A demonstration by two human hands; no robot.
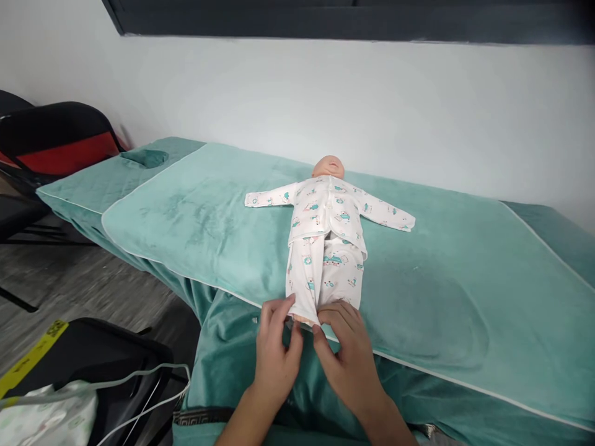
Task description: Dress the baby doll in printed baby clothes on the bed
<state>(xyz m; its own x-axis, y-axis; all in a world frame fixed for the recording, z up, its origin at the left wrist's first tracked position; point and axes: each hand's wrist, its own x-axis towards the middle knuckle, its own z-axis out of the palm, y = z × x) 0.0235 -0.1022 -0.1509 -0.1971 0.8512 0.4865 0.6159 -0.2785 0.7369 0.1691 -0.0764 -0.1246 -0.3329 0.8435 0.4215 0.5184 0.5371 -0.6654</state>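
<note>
A baby doll (328, 168) lies on its back on a teal blanket (209, 229), dressed in a white printed top (328, 210) and matching trousers (323, 272), arms spread wide. My left hand (275, 353) pinches the cuff of the doll's left-side trouser leg, with a small foot showing at the hem. My right hand (346, 353) grips the same cuff from the right, thumb beside the hem and fingers curled over the other trouser leg's end.
The blanket covers a teal padded bed (548, 248) along a white wall. A black and red chair (56, 145) stands at the far left. A black case (93, 359) with a yellow label, white cables and a printed cloth (46, 415) lie at the lower left.
</note>
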